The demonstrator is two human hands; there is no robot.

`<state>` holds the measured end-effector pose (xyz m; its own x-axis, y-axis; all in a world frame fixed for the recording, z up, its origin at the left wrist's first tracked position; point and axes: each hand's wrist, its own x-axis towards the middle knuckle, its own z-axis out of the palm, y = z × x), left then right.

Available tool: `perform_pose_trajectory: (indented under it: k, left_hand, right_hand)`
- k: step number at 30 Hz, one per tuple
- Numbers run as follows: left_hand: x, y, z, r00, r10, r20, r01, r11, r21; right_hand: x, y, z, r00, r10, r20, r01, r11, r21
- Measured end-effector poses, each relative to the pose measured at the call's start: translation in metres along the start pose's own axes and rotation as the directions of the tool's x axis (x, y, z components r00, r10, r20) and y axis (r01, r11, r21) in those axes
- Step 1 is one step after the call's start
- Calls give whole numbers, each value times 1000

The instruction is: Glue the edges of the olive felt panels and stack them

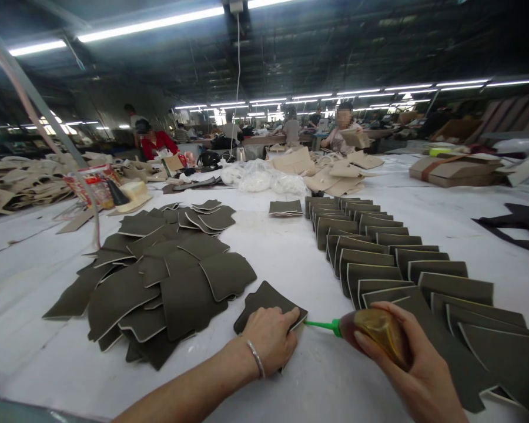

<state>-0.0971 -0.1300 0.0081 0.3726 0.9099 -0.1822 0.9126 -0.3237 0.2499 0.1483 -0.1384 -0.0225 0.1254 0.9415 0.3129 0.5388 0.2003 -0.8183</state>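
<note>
My left hand [271,338] presses on a dark olive piece [264,296] lying on the white table [286,252], its index finger near the piece's right corner. In my right hand [417,364] is a bottle of amber liquid [379,335]. The bottle's thin green nozzle [324,325] points left, its tip at the edge of the piece by my left fingertips. A loose heap of similar dark pieces [145,294] lies to the left. Overlapping rows of folded dark pieces [370,258] run along the right side.
A small dark stack [285,208] lies mid-table. Farther back are clear plastic bags [262,176], beige pieces [335,175] and a cardboard box [456,169]. At left, a pole [48,97] stands near a red packet [97,187]. People work in the background.
</note>
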Motion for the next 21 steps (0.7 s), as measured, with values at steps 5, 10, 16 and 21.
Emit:
perform_pose_trajectory:
  k: [5,10,16,21]
  left_hand:
    - [0,0,2,1000,7,-17,-7,1000,3]
    - [-1,-1,3,1000,-1,-17,1,1000,-6]
    - [-4,-2,2,1000,-1,-10,0,1000,-24]
    - [-6,-2,2,1000,1,-10,-1,999,-41]
  right_hand:
    - [2,1,-1,999,3,34,-4,999,37]
    - [-3,-11,1,999,49,4,-49,997,58]
    - [-13,-2,0,990,55,129,-73,987,145]
    - [-17,-12,1,988,103,114,-121,978,168]
